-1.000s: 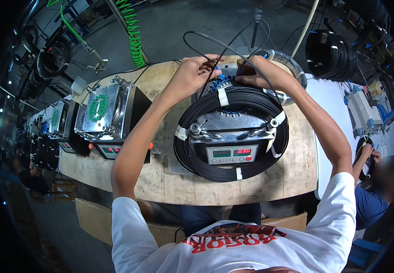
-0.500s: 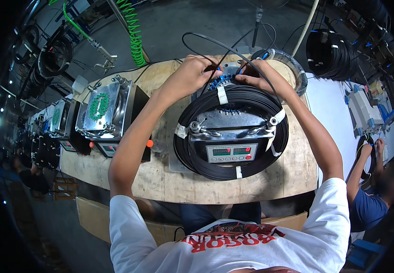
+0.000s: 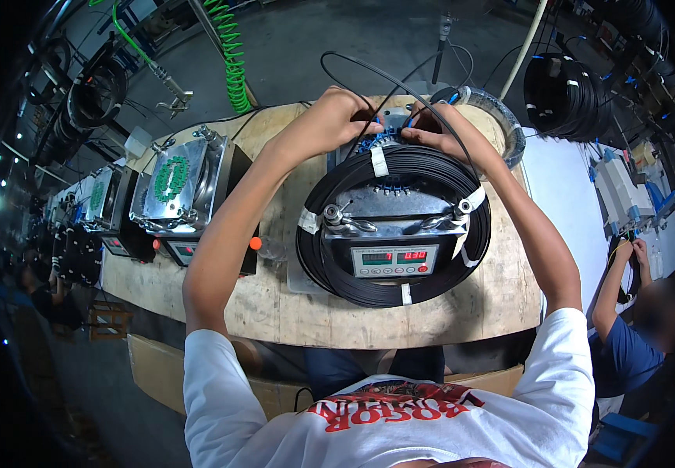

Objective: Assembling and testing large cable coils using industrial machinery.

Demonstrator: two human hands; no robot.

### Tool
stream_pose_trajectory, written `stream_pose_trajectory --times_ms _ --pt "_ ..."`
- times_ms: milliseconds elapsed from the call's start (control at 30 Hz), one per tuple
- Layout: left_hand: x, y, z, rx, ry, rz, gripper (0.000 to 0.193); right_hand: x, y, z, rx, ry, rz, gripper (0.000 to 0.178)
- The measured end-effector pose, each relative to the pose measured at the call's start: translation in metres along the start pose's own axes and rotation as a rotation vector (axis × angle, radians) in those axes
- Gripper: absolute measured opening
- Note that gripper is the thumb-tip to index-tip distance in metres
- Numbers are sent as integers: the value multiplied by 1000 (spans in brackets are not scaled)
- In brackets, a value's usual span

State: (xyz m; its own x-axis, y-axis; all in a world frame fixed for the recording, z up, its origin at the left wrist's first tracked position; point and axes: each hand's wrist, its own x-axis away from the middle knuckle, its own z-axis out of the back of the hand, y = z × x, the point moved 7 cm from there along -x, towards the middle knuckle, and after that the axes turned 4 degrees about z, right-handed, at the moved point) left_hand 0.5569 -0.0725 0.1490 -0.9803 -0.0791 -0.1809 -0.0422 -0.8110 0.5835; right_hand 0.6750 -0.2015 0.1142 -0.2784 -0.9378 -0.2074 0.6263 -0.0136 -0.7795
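A coil of black cable (image 3: 380, 292), bound with white tape, lies around the top of a metal machine with a lit display (image 3: 394, 257). At its far side, several small blue connectors (image 3: 370, 143) sit in a row in a holder. My left hand (image 3: 337, 123) is closed in a pinch at a blue connector (image 3: 379, 122) by this row. Opposite it, my right hand (image 3: 437, 131) pinches a blue-ended cable (image 3: 408, 122), with its thumb close to the row. Loops of black cable (image 3: 388, 76) rise over both hands. My fingers partly hide both connector ends.
Two similar machines with green-ringed metal tops (image 3: 172, 179) stand left on the wooden table (image 3: 337, 331). A clear hose coil (image 3: 513, 144) lies at the far right. A green spiral hose (image 3: 232, 70) hangs beyond. A co-worker (image 3: 626, 335) sits at the right.
Both hands stay at the connector row, with only slight finger shifts. The cable loop above has moved slightly right, and the red reading on the display is different.
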Motion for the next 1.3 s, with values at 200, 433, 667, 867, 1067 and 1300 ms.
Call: stream_pose_trajectory --times_ms 200,433,667,867,1067,1300 --pt "3 -23 -1 218 95 256 25 -1 0 0 26 -14 11 49" --pt "7 -20 -4 244 88 233 24 0 -5 2 72 11 17 48" --pt "6 -22 -10 226 114 186 25 -1 2 2 64 27 35 44" --pt "9 -17 -7 185 110 171 26 3 -8 3 11 87 118 34" --pt "17 7 -4 -196 218 -240 30 -3 10 32 -222 -130 112 31" --pt "-2 -19 -18 -306 -17 20 55 -43 26 61 350 -58 -22 42"
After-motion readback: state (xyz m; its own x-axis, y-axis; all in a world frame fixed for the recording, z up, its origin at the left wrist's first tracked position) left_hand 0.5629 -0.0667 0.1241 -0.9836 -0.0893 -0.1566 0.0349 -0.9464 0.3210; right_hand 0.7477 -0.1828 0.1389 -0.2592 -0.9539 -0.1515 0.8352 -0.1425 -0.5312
